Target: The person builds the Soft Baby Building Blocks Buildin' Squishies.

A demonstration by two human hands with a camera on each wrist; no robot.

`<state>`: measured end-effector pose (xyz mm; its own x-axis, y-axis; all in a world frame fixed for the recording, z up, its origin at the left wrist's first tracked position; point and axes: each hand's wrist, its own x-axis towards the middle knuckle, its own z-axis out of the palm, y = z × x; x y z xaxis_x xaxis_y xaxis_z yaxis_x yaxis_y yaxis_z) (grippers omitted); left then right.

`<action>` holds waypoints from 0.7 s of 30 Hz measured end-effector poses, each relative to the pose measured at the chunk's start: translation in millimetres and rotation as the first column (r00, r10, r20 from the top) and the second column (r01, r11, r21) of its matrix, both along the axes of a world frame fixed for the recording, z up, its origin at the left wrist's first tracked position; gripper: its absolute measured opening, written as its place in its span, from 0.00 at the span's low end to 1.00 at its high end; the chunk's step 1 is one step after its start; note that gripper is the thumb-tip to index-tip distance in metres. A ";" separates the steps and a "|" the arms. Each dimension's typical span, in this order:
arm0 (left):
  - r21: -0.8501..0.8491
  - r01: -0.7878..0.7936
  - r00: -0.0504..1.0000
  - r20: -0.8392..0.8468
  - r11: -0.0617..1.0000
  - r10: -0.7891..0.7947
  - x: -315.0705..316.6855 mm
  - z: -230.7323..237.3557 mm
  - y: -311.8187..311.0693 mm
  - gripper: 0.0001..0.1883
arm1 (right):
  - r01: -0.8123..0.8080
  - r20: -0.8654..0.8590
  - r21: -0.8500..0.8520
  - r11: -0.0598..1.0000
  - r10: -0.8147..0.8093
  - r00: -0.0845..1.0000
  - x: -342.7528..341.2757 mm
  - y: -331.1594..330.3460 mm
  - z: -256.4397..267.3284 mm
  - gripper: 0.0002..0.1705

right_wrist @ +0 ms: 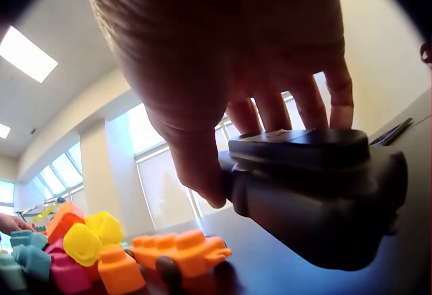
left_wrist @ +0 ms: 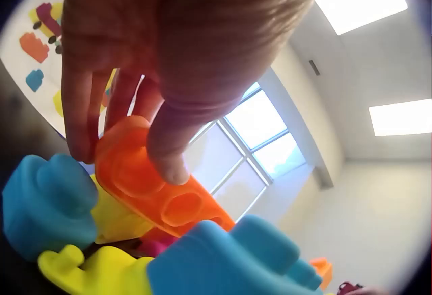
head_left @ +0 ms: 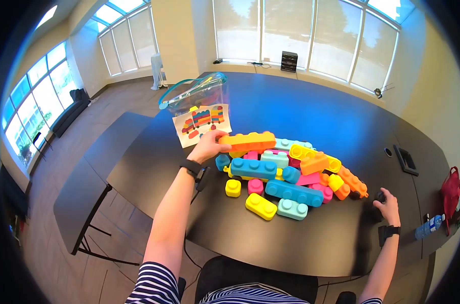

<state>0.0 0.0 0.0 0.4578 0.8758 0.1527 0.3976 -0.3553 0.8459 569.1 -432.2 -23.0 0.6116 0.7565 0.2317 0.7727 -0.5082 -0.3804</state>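
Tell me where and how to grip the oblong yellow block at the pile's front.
Pinch the yellow block mid-length across its long sides, from above, I'd judge: it lies studs up, nothing on top, and the mint block sits off its right end.

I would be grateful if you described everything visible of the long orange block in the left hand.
The long orange block is smooth, apparently moulded plastic, with rounded studs in a row. The left hand pinches one end between thumb and fingers. It lies roughly level by the printed card; whether it touches the blocks below is unclear.
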 end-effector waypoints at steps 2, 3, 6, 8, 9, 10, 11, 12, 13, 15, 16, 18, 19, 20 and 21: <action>0.019 -0.077 0.989 0.131 0.997 0.074 -9.8 5.7 -3.0 0.28 | 0.010 0.029 -0.060 0.998 -0.009 1.000 3.0 0.3 -9.4 0.41; 0.090 -0.160 0.975 0.168 0.983 0.143 -17.6 8.5 -4.3 0.28 | 0.015 0.041 -0.091 0.996 -0.011 0.999 3.8 0.1 -14.6 0.40; 0.033 -0.264 0.946 0.207 0.964 0.252 -55.4 12.4 -2.1 0.31 | 0.022 0.030 -0.093 0.995 -0.019 0.999 -1.1 1.8 -15.8 0.38; 0.171 -0.366 0.930 0.041 0.915 0.365 -74.1 6.3 -4.5 0.32 | 0.008 0.010 -0.089 0.996 -0.007 1.000 2.5 0.9 -16.1 0.37; 0.246 -0.405 0.904 -0.034 0.880 0.426 -79.2 0.4 -7.3 0.32 | 0.016 0.008 -0.088 0.996 -0.016 1.000 3.3 0.7 -17.1 0.36; 0.292 -0.403 0.891 -0.091 0.867 0.445 -78.7 -6.1 -13.2 0.32 | 0.023 0.006 -0.087 0.996 -0.022 1.000 2.3 1.4 -16.3 0.36; 0.338 -0.399 0.872 -0.147 0.852 0.467 -76.6 -14.2 -19.7 0.33 | 0.028 0.005 -0.085 0.996 -0.028 1.000 1.2 3.1 -16.2 0.35; 0.383 -0.392 0.849 -0.200 0.836 0.490 -74.0 -21.6 -25.1 0.34 | 0.034 0.015 -0.098 0.995 -0.033 0.999 0.1 5.6 -16.0 0.36; 0.369 -0.371 0.865 -0.197 0.852 0.462 -70.9 -27.0 -28.9 0.34 | 0.042 0.025 -0.112 0.993 -0.040 0.999 -2.5 7.2 -14.9 0.36; 0.327 -0.277 0.891 -0.266 0.904 0.369 -69.2 -32.7 -34.0 0.34 | 0.053 0.045 -0.132 0.990 -0.047 0.998 -7.5 6.0 -13.5 0.37; 0.311 -0.208 0.914 -0.274 0.927 0.298 -68.4 -32.6 -33.3 0.33 | 0.056 0.056 -0.134 0.989 -0.049 0.997 -12.9 6.3 -11.2 0.37; 0.131 -0.122 0.954 -0.257 0.984 0.153 -66.5 -29.7 -27.7 0.29 | 0.051 0.059 -0.139 0.989 -0.043 0.997 -15.2 3.2 -6.5 0.38; 0.038 -0.075 0.968 -0.239 0.996 0.082 -65.8 -30.4 -26.2 0.27 | 0.039 0.050 -0.140 0.989 -0.032 0.998 -13.9 3.0 -7.6 0.38; 0.090 -0.073 0.964 -0.248 0.993 0.093 -64.6 -31.8 -25.5 0.24 | 0.025 0.042 -0.139 0.990 -0.019 0.999 -12.3 2.5 -8.1 0.38; 0.143 -0.072 0.961 -0.255 0.987 0.107 -63.7 -32.3 -24.6 0.22 | 0.018 0.037 -0.151 0.988 -0.012 0.999 -11.2 1.2 -7.5 0.39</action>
